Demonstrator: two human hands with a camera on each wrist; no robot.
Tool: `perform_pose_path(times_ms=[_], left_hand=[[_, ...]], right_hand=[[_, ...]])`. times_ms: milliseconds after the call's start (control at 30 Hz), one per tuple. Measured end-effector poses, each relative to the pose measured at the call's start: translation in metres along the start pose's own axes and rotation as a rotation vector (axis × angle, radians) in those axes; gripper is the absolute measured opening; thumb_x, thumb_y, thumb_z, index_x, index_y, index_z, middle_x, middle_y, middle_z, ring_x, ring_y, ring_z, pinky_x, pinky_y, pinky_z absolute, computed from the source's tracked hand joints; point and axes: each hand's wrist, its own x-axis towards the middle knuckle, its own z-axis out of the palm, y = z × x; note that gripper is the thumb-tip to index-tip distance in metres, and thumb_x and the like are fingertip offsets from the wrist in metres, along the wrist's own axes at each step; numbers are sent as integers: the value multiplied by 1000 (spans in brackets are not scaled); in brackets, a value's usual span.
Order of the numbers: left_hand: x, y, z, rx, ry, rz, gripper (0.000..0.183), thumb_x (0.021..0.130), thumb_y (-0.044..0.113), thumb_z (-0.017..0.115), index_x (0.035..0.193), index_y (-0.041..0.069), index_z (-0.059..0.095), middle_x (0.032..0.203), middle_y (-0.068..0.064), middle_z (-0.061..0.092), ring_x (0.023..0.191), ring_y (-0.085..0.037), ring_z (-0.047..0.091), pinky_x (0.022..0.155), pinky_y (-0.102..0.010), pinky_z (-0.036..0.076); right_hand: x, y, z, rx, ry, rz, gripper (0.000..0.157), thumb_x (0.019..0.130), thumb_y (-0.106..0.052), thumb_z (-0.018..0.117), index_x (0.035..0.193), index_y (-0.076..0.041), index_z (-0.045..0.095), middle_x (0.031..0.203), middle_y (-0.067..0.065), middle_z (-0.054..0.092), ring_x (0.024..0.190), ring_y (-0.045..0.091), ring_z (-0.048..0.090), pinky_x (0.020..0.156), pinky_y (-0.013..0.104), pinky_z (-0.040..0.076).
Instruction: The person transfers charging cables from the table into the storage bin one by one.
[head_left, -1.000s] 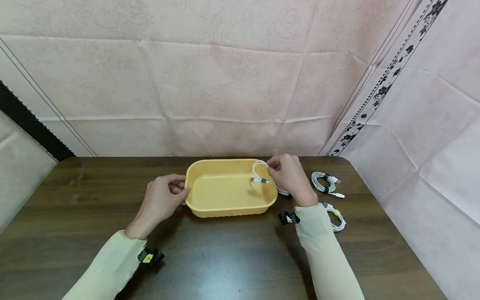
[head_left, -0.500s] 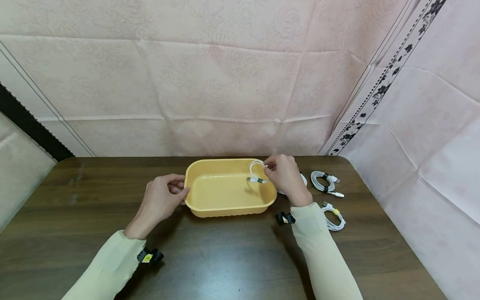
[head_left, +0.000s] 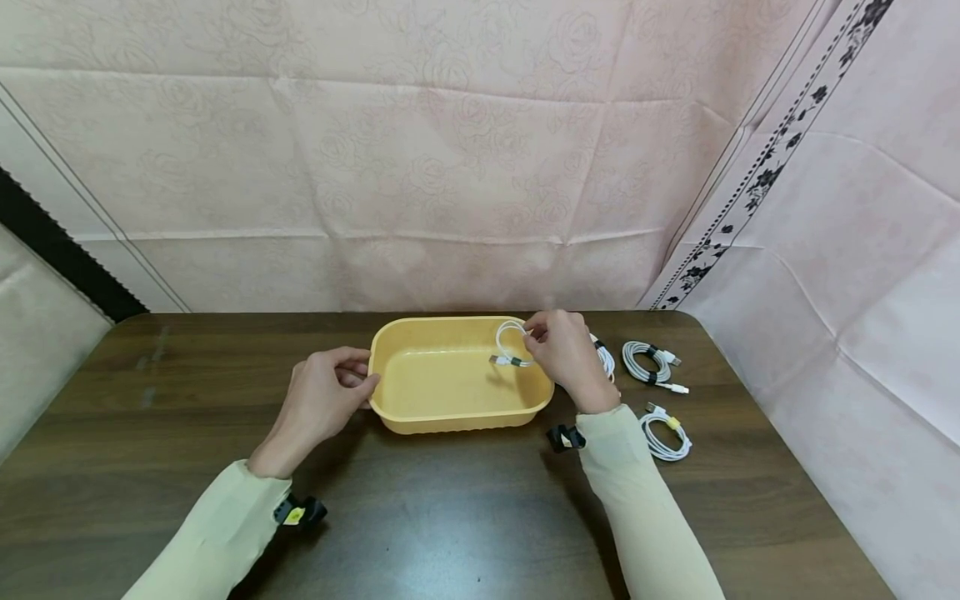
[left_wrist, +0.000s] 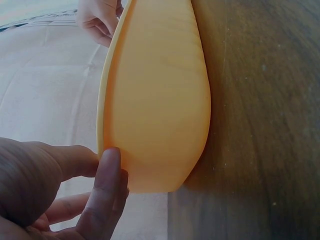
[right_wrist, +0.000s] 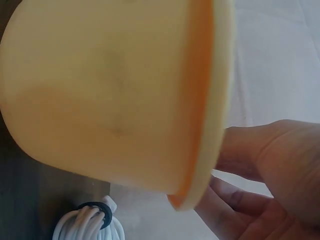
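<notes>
fingers, r hand (head_left: pixel 567 354): pinching looped wht cable (head_left: pixel 505 360) over smooth plastic tub (head_left: pixel 438 387); l hand (head_left: pixel 322 396): gripping rim (left_wrist: pixel 101 100).

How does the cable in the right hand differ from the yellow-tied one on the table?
The held cable is pinched by the right hand over the right end of the yellow tray, while the yellow-tied cable lies on the brown table. The held cable has a dark tie; the yellow-tied cable has a yellow tie. Both are white and looped, with a metal-tipped plug showing.
</notes>
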Motion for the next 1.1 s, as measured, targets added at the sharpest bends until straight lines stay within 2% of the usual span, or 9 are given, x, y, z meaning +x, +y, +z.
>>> perform_pose_path(times_ms=[733,1100], left_hand=[[0,0,0,0,-5,0,39,94,10,71,131,-3,64,108,-19,69,81,-17,71,62,-22,61],[0,-1,0,9,1,14,39,94,10,71,130,-3,64,107,-19,70,82,-18,72,63,-22,62]], right_hand=[[0,-5,14,-56,41,-53,10,90,-6,71,95,-4,79,85,8,76,80,22,71,72,38,59],[-2,-10,19,-122,43,-36,11,90,-6,71,96,-6,80,86,7,76,78,22,69,69,37,58]])
